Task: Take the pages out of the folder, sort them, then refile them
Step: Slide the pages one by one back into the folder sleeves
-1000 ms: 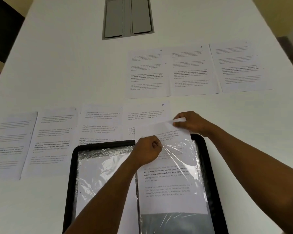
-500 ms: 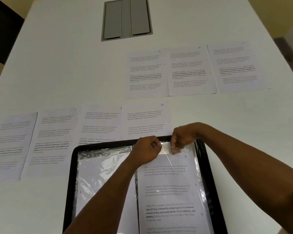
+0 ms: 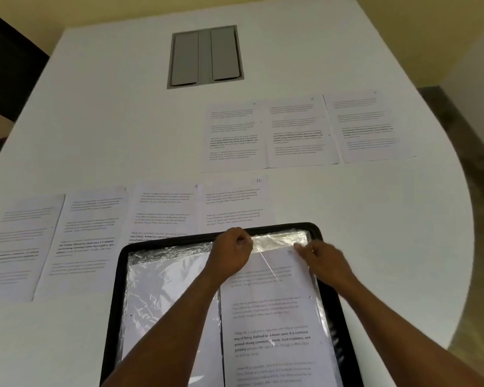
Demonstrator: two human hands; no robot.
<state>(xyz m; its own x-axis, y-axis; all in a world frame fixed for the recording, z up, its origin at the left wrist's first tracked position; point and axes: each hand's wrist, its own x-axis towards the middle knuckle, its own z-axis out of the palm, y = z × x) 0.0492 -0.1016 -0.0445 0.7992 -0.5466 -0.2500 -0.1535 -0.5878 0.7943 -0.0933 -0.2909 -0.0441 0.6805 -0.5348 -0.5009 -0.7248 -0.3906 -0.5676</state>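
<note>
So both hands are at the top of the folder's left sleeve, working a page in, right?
Not quite: it's the right sleeve. The head view shows the left hand pinching its top edge and the right hand on the page. The rest stands.

Glossy crinkled plastic sleeves (image 3: pixel 280 239), matt paper pages (image 3: pixel 274 317), smooth white table (image 3: pixel 123 121)
</note>
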